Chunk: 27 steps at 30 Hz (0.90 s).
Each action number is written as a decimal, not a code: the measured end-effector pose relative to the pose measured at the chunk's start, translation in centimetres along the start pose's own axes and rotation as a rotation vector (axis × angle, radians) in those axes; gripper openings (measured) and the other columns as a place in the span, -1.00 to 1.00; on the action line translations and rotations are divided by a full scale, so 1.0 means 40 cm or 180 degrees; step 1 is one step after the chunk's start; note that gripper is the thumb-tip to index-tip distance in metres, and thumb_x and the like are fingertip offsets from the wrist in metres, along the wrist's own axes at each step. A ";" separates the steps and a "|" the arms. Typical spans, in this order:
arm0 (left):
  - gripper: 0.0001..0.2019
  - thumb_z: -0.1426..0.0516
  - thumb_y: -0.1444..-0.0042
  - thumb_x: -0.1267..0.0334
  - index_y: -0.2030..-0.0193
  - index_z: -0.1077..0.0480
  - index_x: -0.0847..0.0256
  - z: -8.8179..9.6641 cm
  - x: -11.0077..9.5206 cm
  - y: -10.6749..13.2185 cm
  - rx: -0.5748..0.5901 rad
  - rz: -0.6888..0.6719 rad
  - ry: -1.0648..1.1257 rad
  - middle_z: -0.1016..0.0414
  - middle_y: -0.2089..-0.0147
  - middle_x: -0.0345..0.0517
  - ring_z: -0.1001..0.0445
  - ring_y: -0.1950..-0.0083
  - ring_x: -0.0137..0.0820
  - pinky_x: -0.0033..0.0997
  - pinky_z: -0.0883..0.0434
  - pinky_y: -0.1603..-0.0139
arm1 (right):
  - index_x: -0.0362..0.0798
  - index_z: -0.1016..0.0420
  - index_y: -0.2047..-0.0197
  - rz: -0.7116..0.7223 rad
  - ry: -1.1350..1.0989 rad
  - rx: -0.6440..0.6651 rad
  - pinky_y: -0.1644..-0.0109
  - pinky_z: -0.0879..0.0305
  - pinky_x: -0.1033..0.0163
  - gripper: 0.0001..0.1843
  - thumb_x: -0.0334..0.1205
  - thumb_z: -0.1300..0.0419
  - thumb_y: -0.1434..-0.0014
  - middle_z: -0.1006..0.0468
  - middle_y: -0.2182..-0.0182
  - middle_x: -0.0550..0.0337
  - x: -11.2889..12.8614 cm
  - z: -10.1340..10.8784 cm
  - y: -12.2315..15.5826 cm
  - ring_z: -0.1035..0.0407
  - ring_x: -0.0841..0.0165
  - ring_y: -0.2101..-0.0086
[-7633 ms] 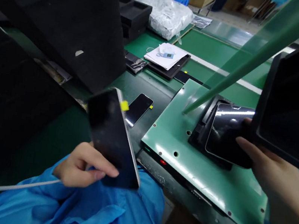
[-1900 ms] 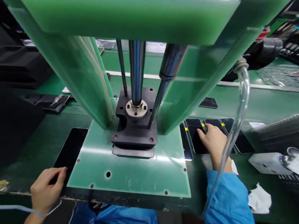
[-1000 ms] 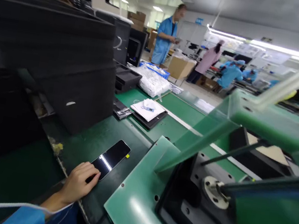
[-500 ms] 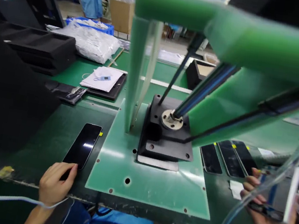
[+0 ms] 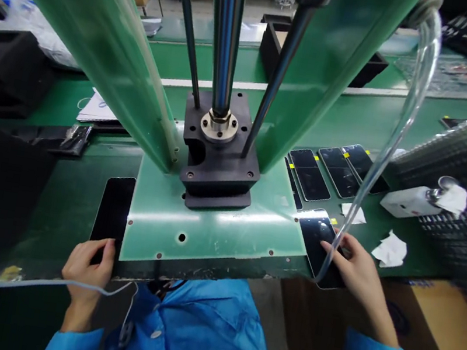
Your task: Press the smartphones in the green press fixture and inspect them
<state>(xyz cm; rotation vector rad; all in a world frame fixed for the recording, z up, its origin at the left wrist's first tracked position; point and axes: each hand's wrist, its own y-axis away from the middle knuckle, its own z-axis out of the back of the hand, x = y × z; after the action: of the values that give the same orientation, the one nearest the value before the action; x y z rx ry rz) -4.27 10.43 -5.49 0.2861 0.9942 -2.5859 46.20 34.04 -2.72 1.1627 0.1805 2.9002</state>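
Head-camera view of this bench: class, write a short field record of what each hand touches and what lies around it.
Left hand: on the lower end of a black smartphone
Right hand: fingers over a black smartphone with a yellow tab
Between the hands: a green plate bearing a black metal press fixture
Beyond the right hand: a row of smartphones
Beside the right hand: crumpled white tissue
Above the right hand: a clear plastic tube

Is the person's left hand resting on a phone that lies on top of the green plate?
Not quite: the head view shows the left hand resting on a black phone that lies beside the green plate, just to its left, not on top of it.
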 end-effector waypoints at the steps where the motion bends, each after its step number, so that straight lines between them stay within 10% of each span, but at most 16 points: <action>1: -0.82 -0.14 -0.25 0.24 0.35 -0.48 0.24 0.001 0.000 0.001 0.0035 0.0046 -0.0016 -0.55 0.39 -0.09 -0.47 0.35 -0.36 -0.40 -0.38 0.27 | -0.11 -0.44 -0.12 -0.0033 0.0030 -0.0120 0.18 -0.37 0.07 -0.23 0.33 -0.18 -0.06 -0.54 0.16 -0.03 -0.007 -0.009 0.008 -0.45 0.02 0.20; 19: -0.82 -0.18 -0.20 0.18 0.31 -0.48 0.25 -0.002 0.028 0.010 0.0051 0.0105 -0.0032 -0.51 0.39 -0.13 -0.46 0.37 -0.34 -0.44 -0.33 0.43 | -0.23 -0.45 -0.04 0.0946 0.2159 -0.1104 0.17 -0.28 0.03 -0.48 0.02 0.12 -0.42 -0.40 0.19 -0.16 0.046 -0.069 0.027 -0.29 -0.01 0.21; 27: -0.92 -0.16 -0.23 0.20 0.28 -0.41 0.10 -0.004 0.022 0.019 0.0108 0.0218 0.0029 -0.49 0.35 -0.16 -0.45 0.29 -0.24 -0.31 -0.32 0.33 | -0.24 -0.37 -0.18 0.0384 0.2504 -0.0558 0.01 -0.29 0.02 -0.52 -0.02 -0.15 -0.39 -0.40 -0.05 -0.24 0.123 0.075 -0.305 -0.33 -0.07 -0.01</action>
<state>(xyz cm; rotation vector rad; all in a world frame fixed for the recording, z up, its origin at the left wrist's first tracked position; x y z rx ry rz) -4.78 9.78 -6.35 0.3353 0.9281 -2.5439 44.31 46.75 1.44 -0.0339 -0.1470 3.2168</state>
